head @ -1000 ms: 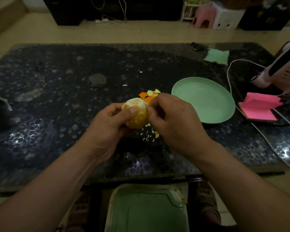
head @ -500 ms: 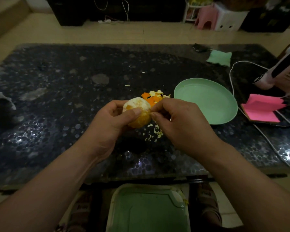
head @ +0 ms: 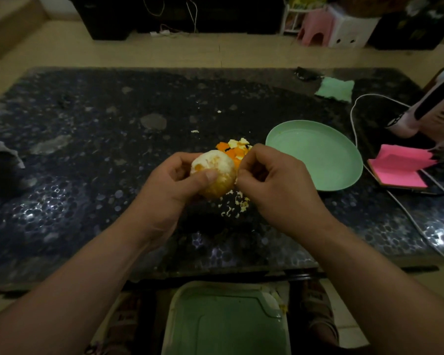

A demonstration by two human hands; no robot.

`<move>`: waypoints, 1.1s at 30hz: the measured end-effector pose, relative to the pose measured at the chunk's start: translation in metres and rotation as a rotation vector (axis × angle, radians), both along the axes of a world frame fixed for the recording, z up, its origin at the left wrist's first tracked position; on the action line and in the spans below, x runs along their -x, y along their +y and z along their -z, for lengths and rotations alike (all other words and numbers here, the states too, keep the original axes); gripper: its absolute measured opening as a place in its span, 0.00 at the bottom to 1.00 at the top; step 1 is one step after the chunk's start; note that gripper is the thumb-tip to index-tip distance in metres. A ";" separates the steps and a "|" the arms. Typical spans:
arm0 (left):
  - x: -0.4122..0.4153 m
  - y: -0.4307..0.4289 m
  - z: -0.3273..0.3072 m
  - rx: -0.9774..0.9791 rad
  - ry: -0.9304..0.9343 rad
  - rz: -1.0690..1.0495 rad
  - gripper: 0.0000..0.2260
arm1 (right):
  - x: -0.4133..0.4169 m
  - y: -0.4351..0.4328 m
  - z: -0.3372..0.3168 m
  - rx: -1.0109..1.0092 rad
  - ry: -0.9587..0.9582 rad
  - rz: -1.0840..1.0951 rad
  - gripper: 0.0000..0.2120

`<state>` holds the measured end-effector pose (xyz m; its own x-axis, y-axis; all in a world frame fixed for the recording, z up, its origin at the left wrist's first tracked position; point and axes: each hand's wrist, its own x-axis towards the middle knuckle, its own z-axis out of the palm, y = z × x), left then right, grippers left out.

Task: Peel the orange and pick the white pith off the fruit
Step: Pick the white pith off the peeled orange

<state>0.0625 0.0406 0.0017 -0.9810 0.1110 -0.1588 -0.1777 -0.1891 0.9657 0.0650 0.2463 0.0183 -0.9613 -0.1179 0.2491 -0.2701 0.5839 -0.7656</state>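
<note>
Pale round peeled orange (head: 215, 189) gripped by left hand (head: 169, 185) at frame centre, right hand (head: 274, 183) pinching white pith (head: 222, 160) off it; patches left to pick.

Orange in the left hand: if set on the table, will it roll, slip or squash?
Probably rolls: the orange is round, the table flat and glossy. Likely slippery where bare flesh shows. Probably squashable: its peel is off.

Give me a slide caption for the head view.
Left hand holds a peeled orange over the dark table; right hand pinches at its pith, green plate alongside.
</note>
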 end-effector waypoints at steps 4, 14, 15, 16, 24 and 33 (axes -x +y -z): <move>0.001 0.000 -0.005 -0.166 -0.074 0.004 0.19 | 0.006 0.008 -0.001 0.036 -0.097 0.040 0.07; 0.003 0.001 -0.004 -0.155 -0.046 -0.008 0.22 | 0.003 0.002 -0.005 0.030 -0.113 -0.011 0.07; 0.003 0.001 -0.003 -0.146 -0.043 -0.010 0.22 | 0.003 0.002 -0.004 0.025 -0.108 -0.005 0.07; 0.003 0.001 -0.003 -0.139 -0.039 -0.009 0.22 | 0.003 0.002 -0.004 0.020 -0.105 -0.002 0.07; 0.002 0.002 -0.001 -0.133 -0.036 -0.019 0.22 | 0.004 0.002 -0.002 -0.009 -0.100 0.010 0.06; 0.001 0.002 -0.005 -0.130 -0.037 -0.017 0.22 | 0.003 0.001 -0.004 0.006 -0.104 -0.008 0.05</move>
